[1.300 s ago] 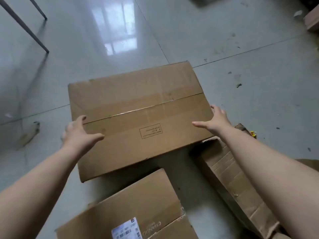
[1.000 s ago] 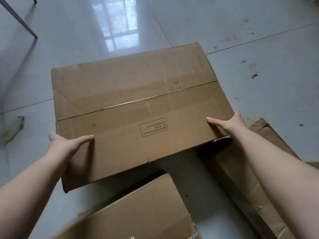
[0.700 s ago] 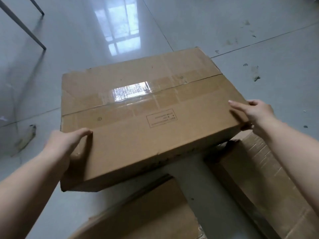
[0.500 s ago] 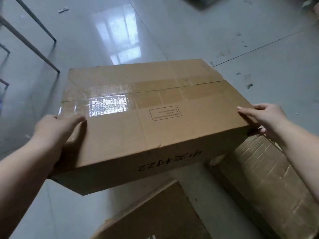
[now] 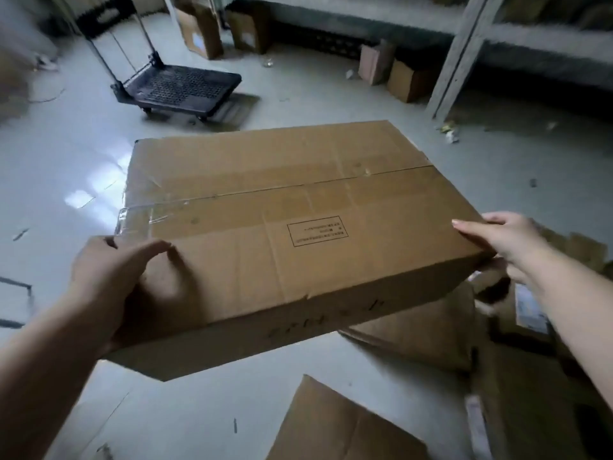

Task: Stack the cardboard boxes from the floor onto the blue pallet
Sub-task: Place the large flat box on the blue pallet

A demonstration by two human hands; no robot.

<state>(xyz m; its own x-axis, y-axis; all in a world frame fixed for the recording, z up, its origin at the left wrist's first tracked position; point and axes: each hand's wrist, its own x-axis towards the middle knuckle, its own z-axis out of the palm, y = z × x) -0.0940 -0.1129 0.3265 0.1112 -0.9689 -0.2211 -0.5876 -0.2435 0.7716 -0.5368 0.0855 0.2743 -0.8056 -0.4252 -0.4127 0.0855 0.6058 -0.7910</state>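
Note:
A wide, flat cardboard box [image 5: 292, 207], taped along its top seam, is held in the air in front of me, clear of the floor. My left hand [image 5: 112, 277] grips its near left corner, thumb on top. My right hand [image 5: 507, 240] holds its right end, fingers over the top edge. A dark blue flat platform on wheels with an upright handle [image 5: 180, 86] stands on the floor beyond the box at upper left, with nothing on it. More cardboard boxes lie on the floor below me, one at the bottom [image 5: 335, 426] and one at the right [image 5: 428, 330].
Grey metal shelving [image 5: 461, 51] runs along the back wall at the right. Several small boxes [image 5: 401, 78] stand under it and others at the back [image 5: 199, 31]. The tiled floor [image 5: 59, 167] carries scattered scraps of litter.
Both hands lifted the box from the floor to about waist height. My view rose from the floor, so the wheeled platform and the shelving now show.

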